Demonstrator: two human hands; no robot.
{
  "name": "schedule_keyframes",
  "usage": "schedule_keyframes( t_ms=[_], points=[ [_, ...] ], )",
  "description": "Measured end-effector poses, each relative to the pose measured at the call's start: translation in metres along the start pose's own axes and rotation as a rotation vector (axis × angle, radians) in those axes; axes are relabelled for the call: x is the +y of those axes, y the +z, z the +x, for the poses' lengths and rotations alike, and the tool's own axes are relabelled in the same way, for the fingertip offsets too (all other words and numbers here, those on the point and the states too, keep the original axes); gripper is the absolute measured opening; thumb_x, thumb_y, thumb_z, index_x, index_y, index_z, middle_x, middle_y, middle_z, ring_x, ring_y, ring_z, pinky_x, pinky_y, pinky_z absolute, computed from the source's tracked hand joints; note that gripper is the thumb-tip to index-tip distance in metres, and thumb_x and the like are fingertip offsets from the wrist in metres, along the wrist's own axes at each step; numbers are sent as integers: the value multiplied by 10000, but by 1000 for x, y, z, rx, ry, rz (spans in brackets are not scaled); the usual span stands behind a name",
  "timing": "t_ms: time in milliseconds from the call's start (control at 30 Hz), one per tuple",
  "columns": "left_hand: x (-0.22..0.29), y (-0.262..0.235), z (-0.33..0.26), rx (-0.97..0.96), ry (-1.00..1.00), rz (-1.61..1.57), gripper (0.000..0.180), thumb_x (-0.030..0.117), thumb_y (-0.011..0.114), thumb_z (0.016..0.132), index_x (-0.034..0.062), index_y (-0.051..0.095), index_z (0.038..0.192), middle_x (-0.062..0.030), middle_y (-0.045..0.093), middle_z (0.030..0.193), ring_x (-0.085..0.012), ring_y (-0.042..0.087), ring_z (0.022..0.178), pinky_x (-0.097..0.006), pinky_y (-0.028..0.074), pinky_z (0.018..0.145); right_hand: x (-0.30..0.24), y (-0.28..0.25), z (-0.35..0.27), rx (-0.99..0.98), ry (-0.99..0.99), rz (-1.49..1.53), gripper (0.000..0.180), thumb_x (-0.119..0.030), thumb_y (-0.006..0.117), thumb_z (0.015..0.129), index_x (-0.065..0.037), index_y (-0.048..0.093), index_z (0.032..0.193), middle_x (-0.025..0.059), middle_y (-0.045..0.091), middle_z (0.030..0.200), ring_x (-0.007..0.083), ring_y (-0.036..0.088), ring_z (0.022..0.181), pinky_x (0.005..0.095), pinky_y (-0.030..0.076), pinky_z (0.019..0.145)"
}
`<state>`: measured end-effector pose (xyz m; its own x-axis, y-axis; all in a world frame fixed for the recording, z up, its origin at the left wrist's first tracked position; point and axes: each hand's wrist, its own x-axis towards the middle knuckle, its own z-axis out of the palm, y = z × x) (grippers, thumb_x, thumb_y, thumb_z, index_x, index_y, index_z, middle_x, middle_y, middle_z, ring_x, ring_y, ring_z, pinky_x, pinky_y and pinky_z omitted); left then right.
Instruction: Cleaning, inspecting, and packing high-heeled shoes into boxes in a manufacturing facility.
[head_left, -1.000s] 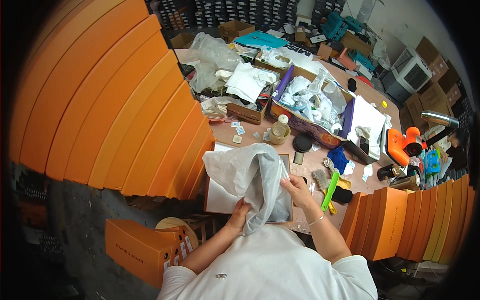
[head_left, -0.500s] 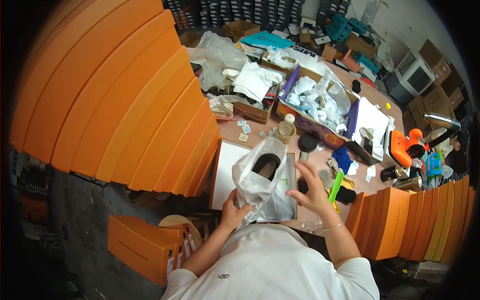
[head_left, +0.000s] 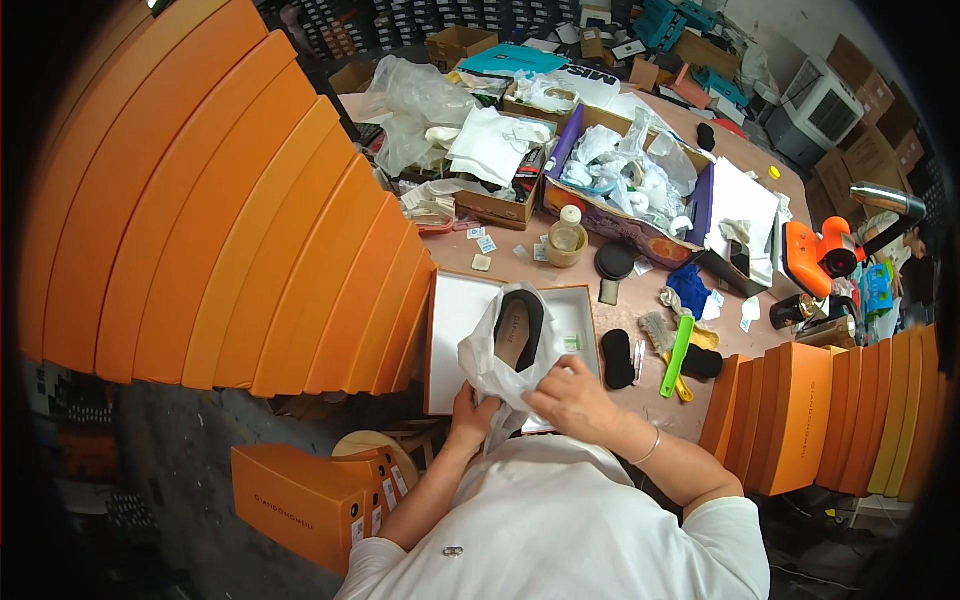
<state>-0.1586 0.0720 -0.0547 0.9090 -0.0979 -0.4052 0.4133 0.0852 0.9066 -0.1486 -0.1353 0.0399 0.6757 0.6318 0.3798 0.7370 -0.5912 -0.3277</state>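
A black shoe [head_left: 532,328] with a beige insole sits partly inside a thin white plastic bag [head_left: 484,372], its opening facing up. My left hand [head_left: 470,417] is closed round the lower left of the bag. On the other side, my right hand [head_left: 574,401] pinches the bag's right edge with bent fingers. Both hands are over an open shoebox [head_left: 447,318], white inside with orange edges. The bag and my hands cover much of the box, and the shoe's lower part is hidden in the bag.
Tall stacks of orange shoeboxes stand at left [head_left: 215,230] and right [head_left: 800,420]. On the table are a bottle [head_left: 568,238], a black brush [head_left: 617,360], a bright green handle [head_left: 677,357] and a purple carton [head_left: 700,200] of crumpled plastic. More orange boxes [head_left: 295,500] sit lower left.
My right hand has come in from the open air on the right and taken hold of the bag's edge. The bag's mouth is wider now, and more of the shoe and insole shows.
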Motion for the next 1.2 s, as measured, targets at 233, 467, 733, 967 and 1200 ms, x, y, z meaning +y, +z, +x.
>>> schedule_keyframes(
  t_ms=[233, 467, 733, 967, 1200],
  points=[
    [9, -21, -5, -339, 68, 195, 622, 72, 618, 692, -60, 474, 1282, -137, 601, 1163, -228, 566, 1082, -319, 418, 970, 68, -68, 24, 448, 190, -80, 453, -253, 791, 714, -62, 624, 1090, 141, 560, 1134, 288, 528, 1067, 413, 399, 918],
    [16, -27, -6, -474, -109, 96, 710, 95, 704, 690, -20, 437, 1337, -111, 544, 1261, -218, 516, 1160, -331, 391, 1014, 68, -24, 6, 142, 557, 1372, 1190, -511, 838, 637, -86, 169, 1525, 94, 202, 1552, 216, 220, 1411, 377, 236, 1132],
    [16, -26, 11, -561, 135, 247, 879, 231, 841, 723, 67, 352, 1434, -75, 432, 1409, -211, 424, 1283, -346, 341, 1076, 40, -33, 34, 405, 495, 1502, 154, -188, 618, 945, -42, 633, 992, -11, 629, 952, 56, 537, 849, 207, 429, 781],
    [57, 16, 25, -269, 451, -12, 460, 254, 629, 930, -5, 496, 1287, -79, 580, 1195, -156, 533, 1092, -292, 410, 960, 40, -25, 33, 362, 544, 1272, 171, -203, 607, 955, -35, 625, 982, -22, 636, 931, 48, 542, 851, 230, 460, 757],
    [107, 40, 10, -168, 499, -50, 289, 125, 569, 963, -36, 559, 1202, -54, 622, 1099, -125, 557, 1014, -266, 441, 886, 44, -43, 54, 410, 348, 232, 230, -60, 675, 798, -53, 639, 1025, 127, 657, 884, 308, 624, 822, 380, 510, 709]
  ],
)
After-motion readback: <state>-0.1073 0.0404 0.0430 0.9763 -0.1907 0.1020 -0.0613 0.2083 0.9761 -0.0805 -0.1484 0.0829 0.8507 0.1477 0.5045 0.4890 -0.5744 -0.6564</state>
